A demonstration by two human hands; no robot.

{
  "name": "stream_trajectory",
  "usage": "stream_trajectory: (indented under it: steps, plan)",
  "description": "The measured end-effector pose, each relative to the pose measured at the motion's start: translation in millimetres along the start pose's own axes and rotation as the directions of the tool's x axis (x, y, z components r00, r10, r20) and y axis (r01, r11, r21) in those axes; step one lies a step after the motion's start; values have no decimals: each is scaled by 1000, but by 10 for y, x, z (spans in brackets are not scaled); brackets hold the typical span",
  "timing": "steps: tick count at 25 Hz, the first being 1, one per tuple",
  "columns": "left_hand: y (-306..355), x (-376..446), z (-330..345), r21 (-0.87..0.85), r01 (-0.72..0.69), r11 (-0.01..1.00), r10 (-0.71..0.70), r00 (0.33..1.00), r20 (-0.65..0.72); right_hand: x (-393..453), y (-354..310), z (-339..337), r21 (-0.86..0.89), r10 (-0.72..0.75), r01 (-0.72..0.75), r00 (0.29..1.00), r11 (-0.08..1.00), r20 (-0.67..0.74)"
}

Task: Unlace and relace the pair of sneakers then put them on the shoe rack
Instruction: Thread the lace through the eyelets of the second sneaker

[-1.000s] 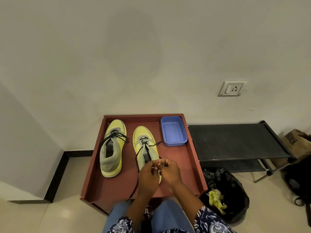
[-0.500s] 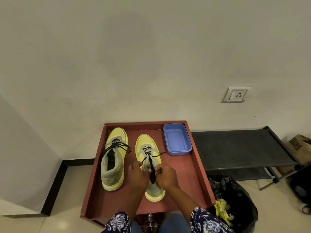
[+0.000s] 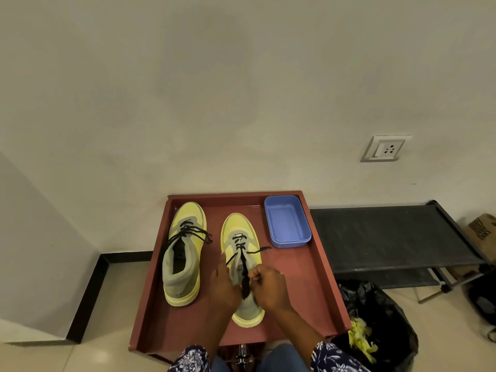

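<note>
Two yellow-and-grey fabric sneakers are seen from above, set side by side, toes toward the wall, on a shallow reddish-brown tray-like counter (image 3: 316, 269) with raised edges. The left sneaker (image 3: 183, 253) lies untouched, its black lace loosely threaded and trailing over its sides. The right sneaker (image 3: 241, 264) is being worked on: the left hand (image 3: 222, 285) is curled against its collar and tongue, seemingly steadying it, though what its fingers hold cannot be told, while the right hand (image 3: 268, 287) is curled around a strand of the black shoelace (image 3: 244, 275), which runs down the middle from the upper eyelets. A loose lace end is flung out to the right. The lacing step on this sneaker appears to be in hand, though unlacing or relacing cannot be told. Next, the strand would likely need to be drawn through an eyelet with both hands. A light blue rectangular plastic tub (image 3: 287, 224) stands at the counter's far right corner. A black metal shoe rack (image 3: 389, 234) is placed just beside the counter, to the right.
</note>
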State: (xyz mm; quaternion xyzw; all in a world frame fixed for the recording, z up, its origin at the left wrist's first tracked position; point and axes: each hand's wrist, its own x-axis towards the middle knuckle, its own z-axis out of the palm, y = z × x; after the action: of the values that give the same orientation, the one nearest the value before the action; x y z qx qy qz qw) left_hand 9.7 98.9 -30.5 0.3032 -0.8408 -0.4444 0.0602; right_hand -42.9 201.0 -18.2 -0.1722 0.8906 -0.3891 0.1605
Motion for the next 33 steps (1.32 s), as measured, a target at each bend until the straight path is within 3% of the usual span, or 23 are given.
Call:
stream_trajectory:
  steps: [3,7,14,22,26,29,33]
  plan:
    - [1,51,-62,25,-43,999,42,998,41,1,9,1,7,-5,5,1000,1000,1]
    - [28,35,-93,156,-12,988,-7,993,118,-4,20,31,37,30,-30,1000,999,7]
    - [22,-45,-128,162,29,986,-51,990,134,-49,-25,18,33,72,-74,995,997,63]
    - [48,-66,-120,92,123,988,-131,988,78,210,-109,-109,-231,173,-122,961,965,215]
    - [34,-10,-101,94,121,988,-126,991,42,260,-73,-153,-328,231,-174,962,929,144]
    - [65,-16,-96,127,136,982,-144,988,49,269,-72,-152,-386,175,-116,977,915,120]
    - [99,-17,-105,211,106,972,-119,992,52,248,-77,-128,-304,57,-12,989,953,139]
